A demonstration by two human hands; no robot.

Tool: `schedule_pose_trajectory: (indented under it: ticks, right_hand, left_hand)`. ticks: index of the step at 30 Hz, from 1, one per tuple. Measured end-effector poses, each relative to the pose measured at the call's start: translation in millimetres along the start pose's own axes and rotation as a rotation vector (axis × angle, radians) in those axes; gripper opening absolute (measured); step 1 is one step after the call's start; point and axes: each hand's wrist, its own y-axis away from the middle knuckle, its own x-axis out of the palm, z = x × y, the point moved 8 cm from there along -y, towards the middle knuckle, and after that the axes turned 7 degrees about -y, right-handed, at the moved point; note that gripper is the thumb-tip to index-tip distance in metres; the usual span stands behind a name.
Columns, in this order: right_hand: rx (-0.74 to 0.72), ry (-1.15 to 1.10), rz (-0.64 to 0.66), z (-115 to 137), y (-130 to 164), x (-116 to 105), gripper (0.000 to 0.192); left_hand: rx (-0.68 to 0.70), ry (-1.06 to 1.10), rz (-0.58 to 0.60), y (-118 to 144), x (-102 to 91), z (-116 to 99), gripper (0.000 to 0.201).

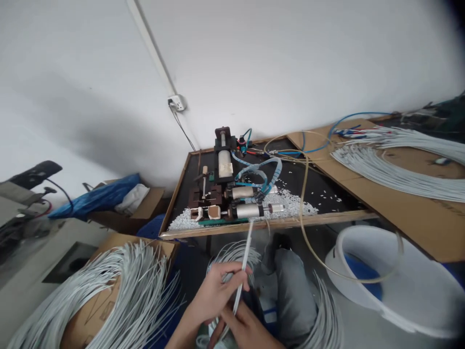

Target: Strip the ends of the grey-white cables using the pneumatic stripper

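In front of the bench, my left hand (220, 286) is closed around a thin bundle of white wires (247, 245). The upper end of the bundle sticks up toward the bench's front edge. Below and partly behind it, my right hand (241, 322) has its fingers wrapped round the lower part of the same wires. Some of its fingers are hidden. A loose coil of white wires (232, 252) lies low behind my hands. Beyond them, on the bench, stands a pneumatic fixture with a metal cylinder (248, 210) lying across its front.
Small white cut pieces (290, 203) are scattered on the wood-rimmed bench (276, 224). Wire coils lie at left (134, 271) and on cardboard (395, 203) at right. A white tub (403, 310) stands lower right, crossed by a yellowish hose (305, 194). Blue air tubes (278, 169) loop over the fixture.
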Motion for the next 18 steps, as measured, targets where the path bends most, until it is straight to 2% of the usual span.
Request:
schedule_pose_trajectory:
  ticks: [3, 6, 9, 12, 15, 18]
  right_hand:
    - [0.030, 0.060, -0.016, 6.8, 0.3, -0.1, 0.067]
    - [0.042, 0.123, -0.012, 6.1, -0.6, 2.0, 0.079]
    - [0.059, 0.094, 0.003, -6.5, -3.1, 4.1, 0.087]
    - [0.073, 0.031, -0.056, -26.2, -6.3, -1.5, 0.089]
    - [0.061, -0.001, -0.089, -41.8, -8.8, -6.9, 0.093]
    - [0.047, 0.014, -0.079, -47.6, -8.5, -9.2, 0.091]
  left_hand:
    - [-0.062, 0.090, -0.152, 1.3, -14.0, 18.9, 0.042]
    - [-0.093, 0.160, -0.228, 3.1, -19.9, 29.7, 0.040]
    - [-0.073, 0.198, -0.310, 5.1, -28.5, 31.1, 0.039]
    - [-0.033, 0.154, -0.437, 7.7, -46.0, 32.1, 0.036]
    - [-0.032, 0.093, -0.527, 6.1, -63.7, 42.4, 0.035]
    - [-0.029, 0.064, -0.560, -1.2, -76.4, 57.7, 0.036]
